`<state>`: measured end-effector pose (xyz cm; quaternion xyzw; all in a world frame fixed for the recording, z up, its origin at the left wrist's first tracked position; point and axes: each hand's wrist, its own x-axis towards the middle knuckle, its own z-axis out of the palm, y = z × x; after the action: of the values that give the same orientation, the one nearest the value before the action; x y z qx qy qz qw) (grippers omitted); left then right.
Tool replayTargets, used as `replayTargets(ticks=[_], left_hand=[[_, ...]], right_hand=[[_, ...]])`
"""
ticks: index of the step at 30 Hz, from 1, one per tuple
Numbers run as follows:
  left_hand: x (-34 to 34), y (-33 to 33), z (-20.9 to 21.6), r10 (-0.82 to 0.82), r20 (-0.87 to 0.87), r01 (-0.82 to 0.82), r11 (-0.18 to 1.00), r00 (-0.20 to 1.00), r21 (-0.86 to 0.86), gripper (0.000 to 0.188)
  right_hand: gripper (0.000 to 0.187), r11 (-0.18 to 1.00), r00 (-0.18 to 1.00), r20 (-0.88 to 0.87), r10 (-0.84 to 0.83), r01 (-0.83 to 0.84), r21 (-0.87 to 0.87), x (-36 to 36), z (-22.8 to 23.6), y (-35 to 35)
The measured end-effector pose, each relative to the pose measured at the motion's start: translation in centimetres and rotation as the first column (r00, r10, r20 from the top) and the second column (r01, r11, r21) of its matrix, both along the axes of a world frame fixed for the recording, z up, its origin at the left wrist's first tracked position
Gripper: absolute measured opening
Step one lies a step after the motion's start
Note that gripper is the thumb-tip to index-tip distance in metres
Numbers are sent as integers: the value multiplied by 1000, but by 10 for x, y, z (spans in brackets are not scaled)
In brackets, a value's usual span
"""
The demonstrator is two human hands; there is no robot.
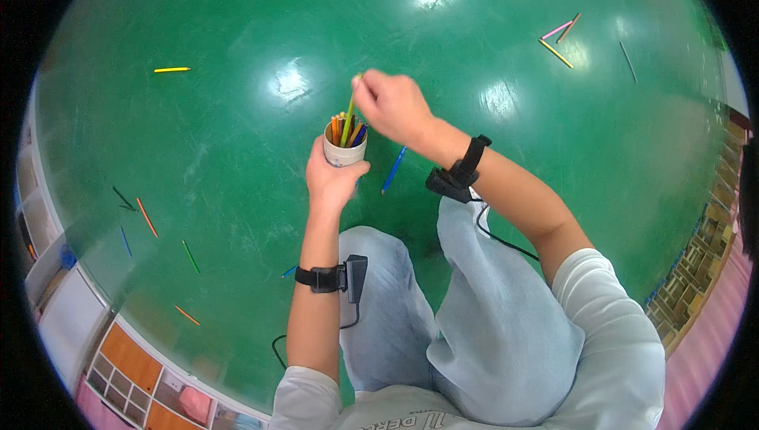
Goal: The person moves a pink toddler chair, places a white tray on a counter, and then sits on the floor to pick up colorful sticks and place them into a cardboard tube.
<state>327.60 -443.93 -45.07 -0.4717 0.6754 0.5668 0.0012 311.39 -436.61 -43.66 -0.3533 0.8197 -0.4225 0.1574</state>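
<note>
My left hand (pixel 331 176) is wrapped round a whitish cup (pixel 345 155) that holds several coloured pencils, orange, brown and dark blue among them. Above the cup, my right hand (pixel 389 102) pinches the upper end of a light green pencil (pixel 349 118). Its lower part is inside the cup's mouth, among the others; whether it touches the bottom is hidden. A blue pencil (pixel 394 170) lies on the green floor just right of the cup. Part of another blue pencil (pixel 290 271) shows beside my left wrist.
Loose pencils are scattered about: a yellow one (pixel 172 69) at left, an orange one (pixel 148 218) among several at lower left, a pink one (pixel 556 30) in a group at far right. Shelving (pixel 696 272) lines the right edge, cabinets (pixel 130 355) the lower left. Both wrists wear strapped, cabled devices.
</note>
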Motion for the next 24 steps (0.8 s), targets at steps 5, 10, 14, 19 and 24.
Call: replayTargets(ticks=[5,10,14,19,24], left_hand=[[-12,8,13,-20,-8,20,1000,1000,-8,62],[-6,6,9,8,-26,-7,1000,1000,28,63],[-5,9,6,18,3,-19,999,1000,47,64],[-2,3,-4,21,18,-21,999,1000,30,64],[-3,7,-4,51,4,-51,997,999,61,65]], right_hand=[[49,957,956,146,255,-272,106,8,-8,50],[57,729,913,406,-27,-260,633,8,-74,101],[56,681,939,342,-50,-218,699,23,-97,109],[39,724,960,275,-57,-150,674,22,-101,86],[34,733,972,229,57,-196,651,6,-95,87]])
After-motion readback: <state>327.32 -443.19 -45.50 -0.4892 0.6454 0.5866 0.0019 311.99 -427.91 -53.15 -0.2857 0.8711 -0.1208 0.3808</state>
